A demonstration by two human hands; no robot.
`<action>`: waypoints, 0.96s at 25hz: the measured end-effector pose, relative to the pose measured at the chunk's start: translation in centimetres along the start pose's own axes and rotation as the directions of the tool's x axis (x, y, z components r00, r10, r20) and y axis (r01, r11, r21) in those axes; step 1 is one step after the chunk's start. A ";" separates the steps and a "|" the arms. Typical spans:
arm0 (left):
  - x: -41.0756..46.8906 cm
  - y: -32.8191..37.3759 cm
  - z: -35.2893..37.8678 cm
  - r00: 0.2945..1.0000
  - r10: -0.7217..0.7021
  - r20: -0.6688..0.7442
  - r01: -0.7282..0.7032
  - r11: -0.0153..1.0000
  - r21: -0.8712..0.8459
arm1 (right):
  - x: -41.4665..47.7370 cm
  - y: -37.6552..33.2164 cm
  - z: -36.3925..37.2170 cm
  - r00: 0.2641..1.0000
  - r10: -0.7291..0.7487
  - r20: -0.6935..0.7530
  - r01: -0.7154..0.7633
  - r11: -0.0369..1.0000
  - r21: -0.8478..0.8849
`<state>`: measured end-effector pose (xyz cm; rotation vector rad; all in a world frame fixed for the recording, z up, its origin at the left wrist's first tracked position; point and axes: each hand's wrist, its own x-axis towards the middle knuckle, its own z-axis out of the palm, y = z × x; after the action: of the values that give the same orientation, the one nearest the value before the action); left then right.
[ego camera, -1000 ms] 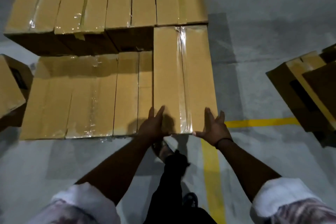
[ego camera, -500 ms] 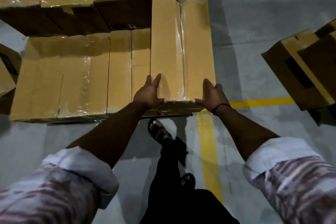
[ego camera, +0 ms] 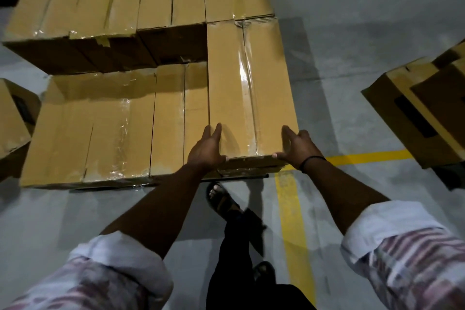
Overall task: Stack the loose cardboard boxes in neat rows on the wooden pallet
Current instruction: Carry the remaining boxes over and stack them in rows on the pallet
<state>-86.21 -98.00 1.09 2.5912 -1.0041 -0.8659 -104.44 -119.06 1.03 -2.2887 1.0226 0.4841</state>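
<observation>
A long taped cardboard box (ego camera: 251, 88) lies at the right end of the near row, on top of another box. My left hand (ego camera: 207, 150) grips its near left corner and my right hand (ego camera: 298, 148) grips its near right corner, thumbs on the front edge. Left of it runs the lower near row of boxes (ego camera: 100, 128). Behind stands a taller back row of boxes (ego camera: 125, 2). The pallet underneath is almost fully hidden; only a dark strip shows under the near edge.
Loose boxes (ego camera: 425, 113) lie tilted on the floor at the right, and another box (ego camera: 12, 121) sits at the left edge. Yellow floor lines (ego camera: 289, 209) cross the grey concrete. My sandalled foot (ego camera: 221, 199) stands just before the stack.
Both hands stay on the box's near corners. The box's near end has settled onto the one below. The view tilted back up after dipping.
</observation>
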 end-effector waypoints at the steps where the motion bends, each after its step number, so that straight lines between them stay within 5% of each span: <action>1: 0.0 0.0 -0.1 1.000 -0.007 0.009 0.007 1.000 0.010 | 0.1 0.0 0.0 1.000 0.003 0.008 -0.003 1.000 0.001; 15: -0.2 1.5 -0.4 0.995 -0.062 0.078 0.042 0.971 0.237 | 0.4 -0.3 -0.5 0.993 0.041 0.106 -0.020 0.983 -0.185; 24: -3.9 5.9 -4.3 0.998 0.058 0.016 -0.060 0.950 0.307 | -4.8 -4.1 -4.0 0.993 -0.104 -0.060 0.086 0.965 -0.249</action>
<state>-89.13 -99.71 8.71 2.7926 -1.3058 -0.7555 -104.03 -116.70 8.12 -2.5793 0.9249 0.5165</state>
